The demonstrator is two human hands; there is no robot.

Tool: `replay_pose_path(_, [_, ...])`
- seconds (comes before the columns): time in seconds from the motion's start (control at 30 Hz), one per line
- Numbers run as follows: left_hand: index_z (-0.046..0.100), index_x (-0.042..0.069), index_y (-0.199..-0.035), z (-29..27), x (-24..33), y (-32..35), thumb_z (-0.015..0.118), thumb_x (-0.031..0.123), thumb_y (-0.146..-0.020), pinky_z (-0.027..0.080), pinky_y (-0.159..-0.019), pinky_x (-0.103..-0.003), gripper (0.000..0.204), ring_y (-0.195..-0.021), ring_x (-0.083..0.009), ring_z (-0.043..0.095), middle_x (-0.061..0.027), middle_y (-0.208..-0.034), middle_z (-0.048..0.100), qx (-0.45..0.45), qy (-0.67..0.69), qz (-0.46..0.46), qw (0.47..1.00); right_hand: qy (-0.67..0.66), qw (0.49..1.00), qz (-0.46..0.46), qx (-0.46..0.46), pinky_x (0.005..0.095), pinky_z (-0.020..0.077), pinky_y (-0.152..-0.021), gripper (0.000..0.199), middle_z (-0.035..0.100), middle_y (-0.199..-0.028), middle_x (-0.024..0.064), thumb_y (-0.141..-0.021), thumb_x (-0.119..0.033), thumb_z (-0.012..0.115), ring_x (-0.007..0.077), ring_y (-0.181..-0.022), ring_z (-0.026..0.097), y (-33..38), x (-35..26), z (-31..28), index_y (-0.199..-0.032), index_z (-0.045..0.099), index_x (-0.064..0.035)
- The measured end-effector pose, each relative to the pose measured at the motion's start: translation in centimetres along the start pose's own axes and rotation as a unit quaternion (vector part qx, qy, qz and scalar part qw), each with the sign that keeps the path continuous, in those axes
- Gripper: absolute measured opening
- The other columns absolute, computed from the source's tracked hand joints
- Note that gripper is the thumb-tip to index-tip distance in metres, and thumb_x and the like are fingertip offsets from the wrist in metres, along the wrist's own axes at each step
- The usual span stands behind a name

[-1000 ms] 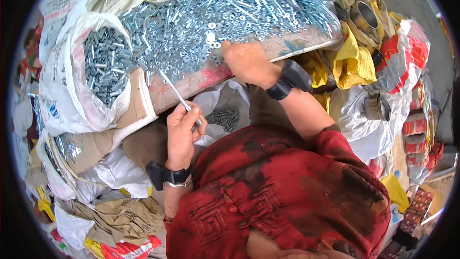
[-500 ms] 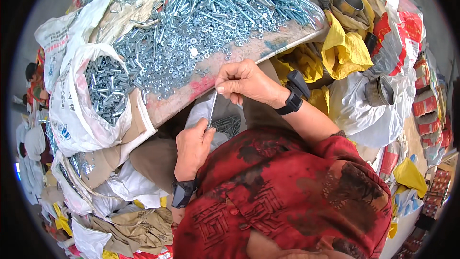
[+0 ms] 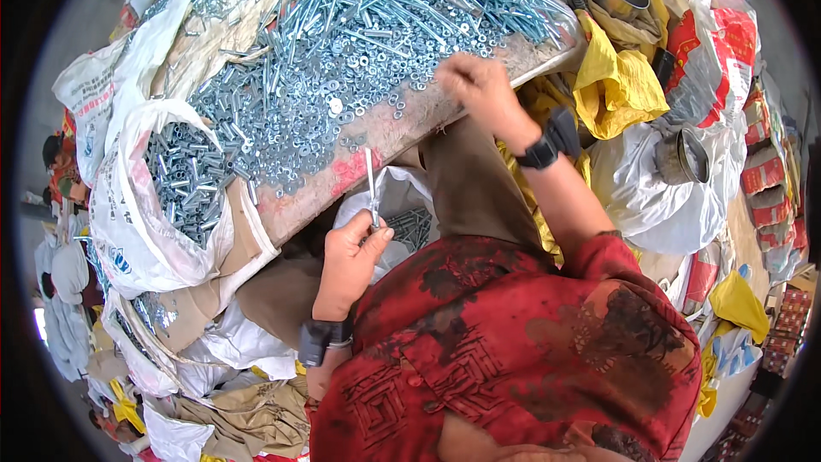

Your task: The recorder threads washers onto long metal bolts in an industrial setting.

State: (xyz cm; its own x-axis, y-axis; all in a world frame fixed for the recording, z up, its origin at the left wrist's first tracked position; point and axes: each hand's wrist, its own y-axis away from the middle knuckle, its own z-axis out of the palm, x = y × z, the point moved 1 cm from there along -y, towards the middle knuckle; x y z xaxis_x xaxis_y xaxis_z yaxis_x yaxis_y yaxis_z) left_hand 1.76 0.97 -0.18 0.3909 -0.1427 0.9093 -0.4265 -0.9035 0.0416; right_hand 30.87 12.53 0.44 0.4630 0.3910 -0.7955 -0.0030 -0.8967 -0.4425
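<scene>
My left hand (image 3: pixel 346 263) is closed around the lower end of a long thin metal bolt (image 3: pixel 371 175), which points upward past the table's front edge. Something wider, like a metal sleeve, shows on the bolt just above the fingertips. My right hand (image 3: pixel 486 96) is off the bolt, over the table edge beside a spread of small nuts and washers (image 3: pixel 376 77). Motion smears its curled fingers, and whether they hold anything is hidden. Below the left hand, an open white bag (image 3: pixel 402 178) between my knees contains grey metal pieces.
Long bolts (image 3: pixel 385 0) are heaped at the table's far side. A white sack (image 3: pixel 128 222) at the left holds short metal sleeves (image 3: pixel 184 180). Yellow sacking (image 3: pixel 616 94) and metal tins (image 3: pixel 682 156) lie to the right. The table's front edge (image 3: pixel 385 150) slants across before me.
My right hand has left the bolt's upper end and moved up and right toward the nuts and washers. My left hand keeps the bolt, now standing more upright.
</scene>
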Motion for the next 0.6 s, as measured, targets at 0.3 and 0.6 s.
replay_pose_path(0.3, [0.063, 0.004, -0.091, -0.5, 0.0, -0.4, 0.068, 0.015, -0.094, 0.037, -0.048, -0.019, 0.012, -0.052, -0.0024, 0.049, 0.0033, -0.065, 0.057, 0.0, 0.248, -0.134, 0.959, 0.415, 0.89, -0.171, -0.08, 0.0452, 0.0525, -0.07, 0.01, 0.06, -0.089, 0.0148, -0.082, -0.009, 0.057, 0.0357, -0.083, 0.065, -3.9, 4.8, -1.9, -0.092, 0.06, -0.0069])
replay_pose_path(0.6, [0.062, 0.005, -0.093, -0.3, -0.7, 0.5, 0.066, 0.016, -0.095, 0.033, -0.046, -0.019, 0.012, -0.052, -0.0025, 0.048, 0.0024, -0.066, 0.057, -0.019, 0.274, -0.161, 0.948, 0.42, 0.897, -0.091, -0.104, 0.0475, 0.0509, -0.065, 0.009, 0.061, -0.087, 0.015, -0.086, -0.009, 0.058, 0.0383, -0.076, 0.064, -3.4, 5.1, -2.6, -0.094, 0.059, -0.0086])
